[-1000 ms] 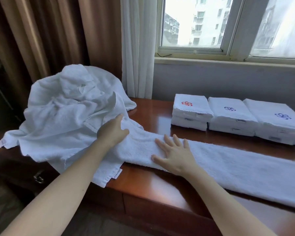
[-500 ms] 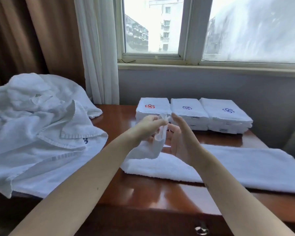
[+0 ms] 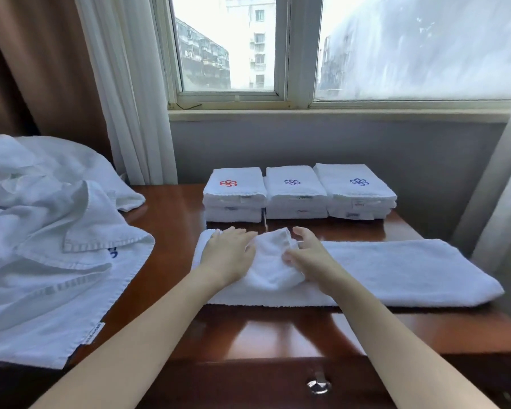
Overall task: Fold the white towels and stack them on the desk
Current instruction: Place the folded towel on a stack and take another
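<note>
**While the long towel (image 3: 396, 270) lies half-folded, three stacks (image 3: 295, 188) stand behind**

Where the desk (image 3: 165, 228) runs off to the left, a heap (image 3: 50, 246) of loose white towels spills over its edge. Beside it the left hand (image 3: 229, 253) lies flat, fingers straight, on the long towel's left end — doubled over into a soft hump. The right hand (image 3: 307, 255) rests against the hump's right side, fingers relaxed, gripping nothing. From there the long towel stretches flat to the right along the desk's front.
</note>
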Demonstrator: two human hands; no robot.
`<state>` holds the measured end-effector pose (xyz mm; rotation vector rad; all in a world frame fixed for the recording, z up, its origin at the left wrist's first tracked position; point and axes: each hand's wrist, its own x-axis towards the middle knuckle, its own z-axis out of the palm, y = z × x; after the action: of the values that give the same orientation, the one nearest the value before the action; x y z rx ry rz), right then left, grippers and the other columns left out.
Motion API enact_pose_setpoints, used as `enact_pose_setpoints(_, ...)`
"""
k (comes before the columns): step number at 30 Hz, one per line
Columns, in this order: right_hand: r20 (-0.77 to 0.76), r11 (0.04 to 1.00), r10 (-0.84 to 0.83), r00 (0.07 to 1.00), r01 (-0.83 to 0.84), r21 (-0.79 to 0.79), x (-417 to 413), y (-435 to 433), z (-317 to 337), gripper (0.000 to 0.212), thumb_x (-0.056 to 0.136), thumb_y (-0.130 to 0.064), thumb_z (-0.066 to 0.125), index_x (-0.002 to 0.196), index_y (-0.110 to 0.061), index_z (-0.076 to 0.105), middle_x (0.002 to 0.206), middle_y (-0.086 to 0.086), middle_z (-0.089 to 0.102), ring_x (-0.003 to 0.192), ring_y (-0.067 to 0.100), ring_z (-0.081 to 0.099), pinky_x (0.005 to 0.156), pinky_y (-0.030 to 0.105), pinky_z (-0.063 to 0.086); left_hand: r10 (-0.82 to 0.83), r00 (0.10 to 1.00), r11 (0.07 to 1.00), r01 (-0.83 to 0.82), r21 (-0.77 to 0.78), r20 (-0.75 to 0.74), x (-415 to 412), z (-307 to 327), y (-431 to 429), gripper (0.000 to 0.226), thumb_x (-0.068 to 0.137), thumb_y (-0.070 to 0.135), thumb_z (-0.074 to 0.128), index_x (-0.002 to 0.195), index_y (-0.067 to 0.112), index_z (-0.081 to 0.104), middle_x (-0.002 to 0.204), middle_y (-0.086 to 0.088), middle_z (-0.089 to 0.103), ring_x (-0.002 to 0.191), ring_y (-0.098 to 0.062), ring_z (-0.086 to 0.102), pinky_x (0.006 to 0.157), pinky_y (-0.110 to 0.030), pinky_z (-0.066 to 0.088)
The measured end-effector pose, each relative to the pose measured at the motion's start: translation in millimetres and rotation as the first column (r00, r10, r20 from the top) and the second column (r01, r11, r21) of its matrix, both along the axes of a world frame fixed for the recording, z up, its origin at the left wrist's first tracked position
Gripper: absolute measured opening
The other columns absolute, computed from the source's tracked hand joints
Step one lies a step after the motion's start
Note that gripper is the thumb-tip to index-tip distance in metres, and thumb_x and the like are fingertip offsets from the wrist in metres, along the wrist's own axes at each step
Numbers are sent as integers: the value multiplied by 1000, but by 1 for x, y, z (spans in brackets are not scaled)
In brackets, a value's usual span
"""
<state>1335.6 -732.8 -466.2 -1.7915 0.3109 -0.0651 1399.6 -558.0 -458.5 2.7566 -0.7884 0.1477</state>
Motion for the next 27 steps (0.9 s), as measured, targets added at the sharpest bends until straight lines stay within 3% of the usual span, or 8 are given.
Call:
enact_pose_setpoints(2,13,999,-1,1000,1,-46,1,1,-2,75,85,-2,54,151,-23,25,125,7,51,86,13,60,58,18,46,-8,1000,988,5,155,14,1,-12,4,51,105,42,21,154,29,27,162,-1,23,152,-21,10,123,-47,0)
enact_pose_setpoints(4,32,994,-5,999,9,-111,3,1,-4,75,85,-2,52,152,-24,26,121,3,48,88,13,57,58,16,44,-21,1000,982,20,190,1,3,-19,6,57,102,50,15,156,33,15,166,0,9,153,-18,0,122,-48,-7)
enact_pose_setpoints(7,60,959,-50,997,64,-275,0,-1,-3,79,81,-5,56,151,-27,28,129,2,45,101,15,54,75,27,49,-43,999,972,49,229,-31,3,-23,5,69,93,70,10,156,41,3,166,3,-3,152,-20,-10,119,-54,-13)
enact_pose_setpoints(10,179,849,-13,984,106,-518,-7,-3,1,74,83,-11,59,150,-30,33,147,-6,32,119,13,51,91,32,49,-37,998,968,48,247,-49,3,-23,5,78,85,81,8,154,46,-1,165,5,-7,152,-22,-13,117,-57,-15)
enact_pose_setpoints(12,262,777,126,957,69,-626,-9,-4,0,63,91,-17,57,150,-27,37,158,-12,25,141,10,31,110,32,36,-28,999,966,39,254,-45,4,-24,4,81,82,84,7,154,47,-1,166,5,-6,152,-22,-12,117,-58,-14)
enact_pose_setpoints(15,-2,583,275,961,-169,-794,-13,-5,-12,56,104,-39,37,156,-26,23,164,-12,8,150,3,0,123,38,2,-20,999,966,28,256,-32,6,-24,3,82,81,85,6,154,48,1,166,5,-2,152,-21,-8,119,-57,-11)
enact_pose_setpoints(18,-92,495,238,967,-202,-845,-14,-8,-26,59,104,-49,20,158,-28,9,164,-14,-2,148,-2,-5,122,36,-8,-28,999,969,34,245,-28,9,-24,5,81,82,84,8,154,47,3,166,6,-1,152,-19,-7,119,-57,-10)
enact_pose_setpoints(27,-76,498,266,961,-204,-843,8,35,-30,60,103,-51,15,158,-28,6,164,-13,-4,149,1,-7,122,39,-9,7,1000,971,-8,239,7,25,-27,50,86,77,85,-1,154,47,4,166,7,3,152,-16,-1,121,-55,-5)
